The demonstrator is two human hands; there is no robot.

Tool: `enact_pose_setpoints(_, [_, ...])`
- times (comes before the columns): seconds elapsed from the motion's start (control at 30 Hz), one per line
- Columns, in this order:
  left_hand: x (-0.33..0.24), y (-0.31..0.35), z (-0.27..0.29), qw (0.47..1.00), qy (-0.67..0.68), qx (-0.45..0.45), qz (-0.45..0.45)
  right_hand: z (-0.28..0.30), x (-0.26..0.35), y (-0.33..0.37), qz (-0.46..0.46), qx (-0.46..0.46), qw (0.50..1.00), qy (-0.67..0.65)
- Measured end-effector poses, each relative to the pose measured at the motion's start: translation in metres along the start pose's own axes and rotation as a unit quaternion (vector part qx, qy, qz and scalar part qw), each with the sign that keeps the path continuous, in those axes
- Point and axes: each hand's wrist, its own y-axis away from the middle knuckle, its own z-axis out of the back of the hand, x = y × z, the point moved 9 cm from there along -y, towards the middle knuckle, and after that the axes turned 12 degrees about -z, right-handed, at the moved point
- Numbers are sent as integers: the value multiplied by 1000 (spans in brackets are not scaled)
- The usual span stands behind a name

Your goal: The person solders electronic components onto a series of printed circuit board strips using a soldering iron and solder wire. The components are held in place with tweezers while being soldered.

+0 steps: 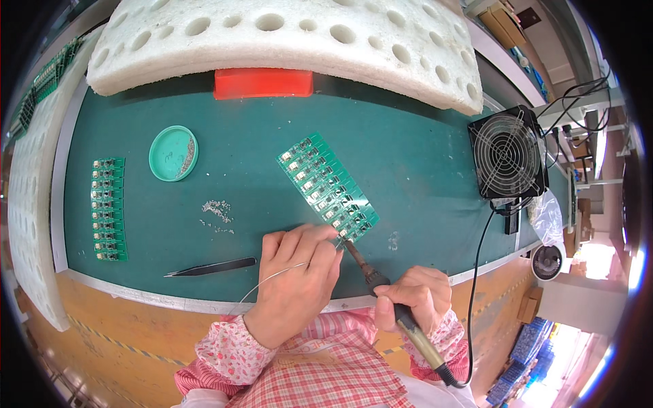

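Note:
A green circuit board panel (326,187) with rows of small parts lies slantwise on the green mat. My left hand (292,279) is closed on a thin solder wire (260,283), its fingertips touching the panel's near end. The wire curves back across this hand. In my right hand (422,296) is a soldering iron (374,276), held by its dark grip and slanting up and left. Its tip meets the near end of the panel, close beside my left fingertips; the exact contact point is too small to make out. Black tweezers (214,267) lie left of my left hand.
A second panel (109,211) lies at the left, near a round green dish (162,163) with metal bits. Loose clippings (218,209) are scattered nearby. White holed foam (299,47) and a red bin (264,83) line the back. A black fan (507,153) stands right.

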Motion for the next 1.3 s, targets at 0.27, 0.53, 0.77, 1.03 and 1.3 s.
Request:
enact_pose_setpoints(0.27, [-2,-2,1,1000,15,4,0,16,-10,13,-43,-59,996,-48])
enact_pose_setpoints(0.53, [-3,-4,1,1000,2,14,-1,17,-81,34,-336,-174,893,-245])
enact_pose_setpoints(0.77, [-3,-4,-2,1000,-4,28,1,9,-90,34,-339,-159,883,-282])
enact_pose_setpoints(1.03, [-3,-6,-4,999,-15,33,2,7,-92,36,-351,-151,878,-288])
enact_pose_setpoints(1.3, [-3,-5,-2,1000,-5,23,1,12,-92,42,-334,-187,878,-286])
